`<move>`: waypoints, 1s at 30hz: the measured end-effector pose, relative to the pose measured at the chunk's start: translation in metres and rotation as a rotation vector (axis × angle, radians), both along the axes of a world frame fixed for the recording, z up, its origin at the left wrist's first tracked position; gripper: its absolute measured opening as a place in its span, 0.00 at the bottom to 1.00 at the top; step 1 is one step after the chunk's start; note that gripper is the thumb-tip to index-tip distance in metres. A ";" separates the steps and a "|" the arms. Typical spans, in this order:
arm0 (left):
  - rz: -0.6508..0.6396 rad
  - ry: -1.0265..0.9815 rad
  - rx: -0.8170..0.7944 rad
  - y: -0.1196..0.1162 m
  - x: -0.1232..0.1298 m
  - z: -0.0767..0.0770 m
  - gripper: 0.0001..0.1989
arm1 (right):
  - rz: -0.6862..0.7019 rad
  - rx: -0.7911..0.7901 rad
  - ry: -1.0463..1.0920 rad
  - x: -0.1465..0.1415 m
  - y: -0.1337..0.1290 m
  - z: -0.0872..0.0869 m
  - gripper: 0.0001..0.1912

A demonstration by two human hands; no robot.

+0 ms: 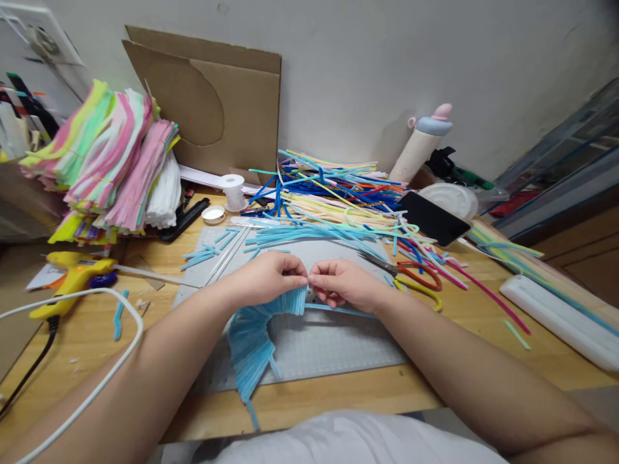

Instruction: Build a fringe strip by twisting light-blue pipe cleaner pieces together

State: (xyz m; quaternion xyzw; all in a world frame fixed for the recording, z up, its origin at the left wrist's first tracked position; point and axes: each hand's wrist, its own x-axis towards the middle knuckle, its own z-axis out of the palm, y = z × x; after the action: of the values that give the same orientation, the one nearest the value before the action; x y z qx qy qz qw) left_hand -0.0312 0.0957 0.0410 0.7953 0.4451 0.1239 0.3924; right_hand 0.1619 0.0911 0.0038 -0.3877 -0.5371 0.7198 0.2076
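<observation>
A curved, fan-like band of light-blue pipe cleaners [251, 338], packed side by side, hangs below my left hand [273, 277]. Its thumb and fingers are closed on the upper edge of the band's right end. My right hand [345, 283] meets it there, thumb and forefinger pinched at the same corner. The tiny bit between the fingertips is mostly hidden, but it looks like a pipe cleaner end. From the band a single blue pipe cleaner [341, 310] runs right, passing beneath my right hand. Under everything lies a grey cutting mat [338, 351].
Scissors [416, 274] lie right of the mat, near a dark phone [434, 218]. Loose pipe cleaners [333, 187] are heaped behind. A yellow glue gun [72, 277] with its cord sits left, below bundled pipe cleaners [116, 154]. A bottle [420, 145] stands by the wall.
</observation>
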 end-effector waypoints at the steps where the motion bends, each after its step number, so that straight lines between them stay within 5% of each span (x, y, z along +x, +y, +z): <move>1: -0.012 -0.016 -0.039 0.005 0.001 -0.002 0.13 | -0.011 -0.008 0.016 0.000 0.001 -0.001 0.17; 12: 0.140 -0.172 -0.336 0.016 0.006 -0.017 0.15 | -0.081 -0.070 0.058 0.001 0.005 -0.007 0.16; 23: 0.195 -0.053 -0.189 0.013 -0.023 -0.024 0.22 | -0.320 -0.026 0.047 0.008 0.015 -0.008 0.14; 30: 0.325 -0.069 -0.016 0.009 -0.016 -0.024 0.21 | -0.510 -0.005 0.107 0.007 0.017 -0.012 0.12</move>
State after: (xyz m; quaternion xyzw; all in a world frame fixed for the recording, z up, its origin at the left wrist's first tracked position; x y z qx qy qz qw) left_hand -0.0471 0.1043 0.0169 0.7050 0.5550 0.2093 0.3888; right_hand 0.1690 0.1082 -0.0080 -0.4724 -0.4085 0.6648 0.4099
